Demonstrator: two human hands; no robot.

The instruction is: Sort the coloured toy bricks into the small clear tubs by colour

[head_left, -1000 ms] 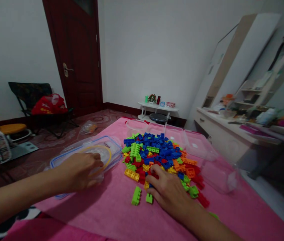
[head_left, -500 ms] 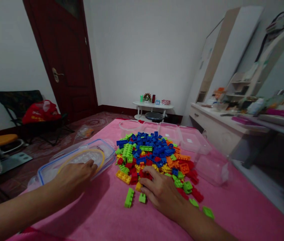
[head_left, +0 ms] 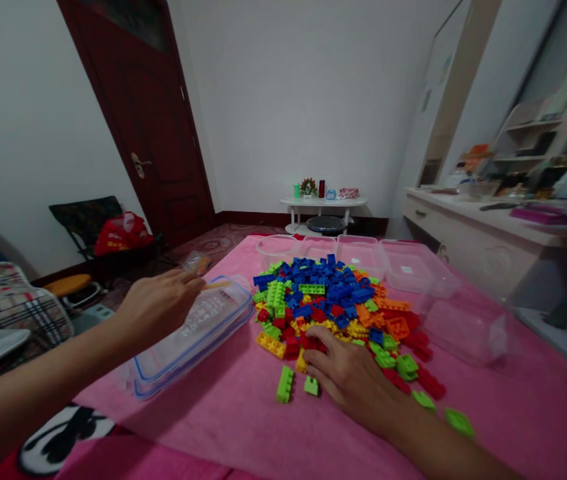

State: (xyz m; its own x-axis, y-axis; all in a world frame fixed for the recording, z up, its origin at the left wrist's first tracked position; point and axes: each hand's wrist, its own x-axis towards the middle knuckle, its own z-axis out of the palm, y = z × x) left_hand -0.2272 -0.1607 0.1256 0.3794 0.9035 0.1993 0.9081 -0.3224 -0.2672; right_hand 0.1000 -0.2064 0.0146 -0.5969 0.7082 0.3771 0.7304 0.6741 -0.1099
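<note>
My left hand is closed on the edge of a yellow-rimmed lid, seen nearly edge-on and partly hidden by the hand. Under it lies a stack of clear rectangular lids with blue rims. At the front of a heap of toy building bricks, my right hand rests with fingers bent and apart, its fingertips touching red and yellow bricks. Close to its thumb are a small green brick, a long green brick and a yellow brick.
Clear plastic containers line the back of the pink cloth, with another clear box at the right. A dressing table stands along the right side. Beyond are a low white table, a folding chair and a door.
My left hand has lifted the yellow-rimmed lid off the stack of lids. My right hand stays at the front of the bricks. The view has turned left.
</note>
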